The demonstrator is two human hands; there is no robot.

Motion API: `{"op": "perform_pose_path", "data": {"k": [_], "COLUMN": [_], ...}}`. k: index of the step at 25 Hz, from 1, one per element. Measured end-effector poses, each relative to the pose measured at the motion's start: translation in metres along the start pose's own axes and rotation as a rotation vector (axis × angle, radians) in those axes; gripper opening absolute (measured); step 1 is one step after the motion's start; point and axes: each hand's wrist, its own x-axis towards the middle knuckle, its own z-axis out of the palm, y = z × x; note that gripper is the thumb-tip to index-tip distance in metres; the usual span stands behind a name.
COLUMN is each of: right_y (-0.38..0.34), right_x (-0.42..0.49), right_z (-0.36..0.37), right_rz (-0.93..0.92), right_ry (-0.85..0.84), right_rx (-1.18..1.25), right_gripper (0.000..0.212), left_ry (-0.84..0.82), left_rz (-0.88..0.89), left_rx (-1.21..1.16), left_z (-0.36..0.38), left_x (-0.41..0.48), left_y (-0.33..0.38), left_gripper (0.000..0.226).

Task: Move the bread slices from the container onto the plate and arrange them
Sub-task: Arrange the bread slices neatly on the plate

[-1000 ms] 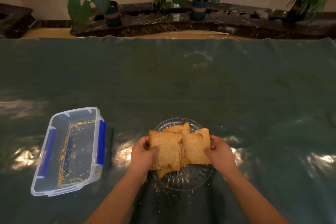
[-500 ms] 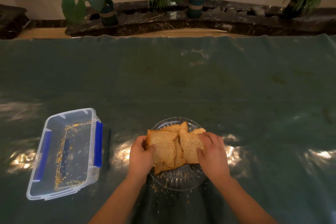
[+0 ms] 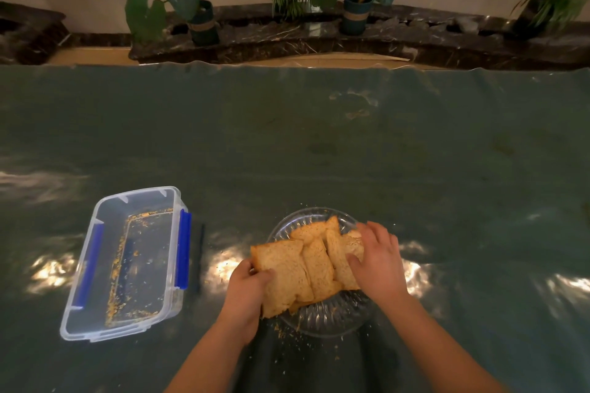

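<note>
- Several bread slices [image 3: 306, 268] lie overlapping on a clear glass plate [image 3: 332, 319] near the front edge of a green-covered desk [image 3: 319, 153].
- The left hand [image 3: 247, 292] pinches the leftmost slice at its left edge, thumb on top.
- The right hand [image 3: 378, 260] rests on the rightmost slice, fingers [image 3: 376, 233] spread.
- An open clear container [image 3: 95, 268] with blue clips sits well to the left, holding only crumbs.
- Crumbs [image 3: 287, 333] dot the desk beside the plate.

ribbed clear glass plate [image 3: 322, 322], glossy tablecloth [image 3: 319, 153]

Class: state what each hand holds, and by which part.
Left hand pinches the nearest bread slice at its left edge. Right hand rests flat on the rightmost slice, gripping nothing.
</note>
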Motion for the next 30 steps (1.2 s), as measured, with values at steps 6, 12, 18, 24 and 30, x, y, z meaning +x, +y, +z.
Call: {"op": "perform_pose_path", "data": {"k": [6,12,18,24,30], "right_y": [0.0,-0.028,-0.041,-0.052,-0.046], "right_x": [-0.009,-0.01,-0.011,0.065,0.087], "right_z": [0.0,0.006,0.006,0.005,0.011], "right_rz": [-0.09,-0.094,-0.007,-0.354,-0.362], "right_ry": [0.122,-0.189,-0.199,-0.195,-0.321], "right_rx": [-0.025,-0.051,0.032,-0.232,-0.302], "right_gripper": [0.041,0.018,0.012,0.033,0.017], "left_ry": [-0.041,0.002,0.123,0.142,0.069], "left_rz": [-0.104,-0.072,0.106,0.113,0.009], "left_rx": [0.068,0.086,0.304,0.313,0.173], "left_z": [0.004,0.008,-0.002,0.002,-0.004], "left_x": [0.009,0.014,0.013,0.008,0.015], "left_y": [0.007,0.007,0.005,0.0,0.002], "left_gripper": [0.048,0.038,0.025,0.029,0.03]}}
